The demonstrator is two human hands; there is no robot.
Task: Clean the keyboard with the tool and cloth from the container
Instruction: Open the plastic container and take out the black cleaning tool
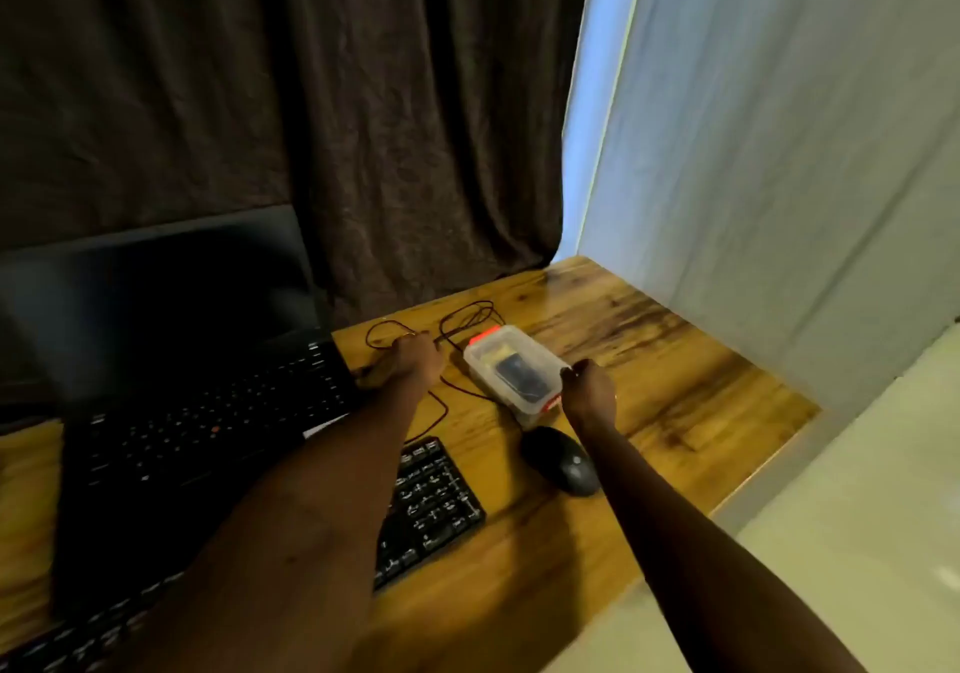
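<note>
Nearest the lens, low on the desk [675, 360]: black keyboard [431, 506], flat, mostly hidden under the left forearm, numpad end in view. Just right of it, black mouse [561, 459].

Past the mouse: clear plastic container [514, 371], lid on, orange clips at both short ends. Holds a dark object, probably the tool; cloth not resolvable through the blur.

Right hand [589, 394] at the container's near right corner, fingers curled, thumb and forefinger pinching the lid edge there. Left hand [418, 363] just left of the container, over the black cable [467, 319]; fingers hidden behind the knuckles, cannot tell whether gripping.

Handling call: looks light and thin-walled, stiff but likely to flex under a squeeze. Smooth plastic, so should slide easily on glossy wood. Best steadied by the long sides with one hand while popping the clips with the other. Not by the lid alone: risk of dumping the contents.

Left of all that, open laptop [197, 438]; behind, dark curtain [363, 126].
</note>
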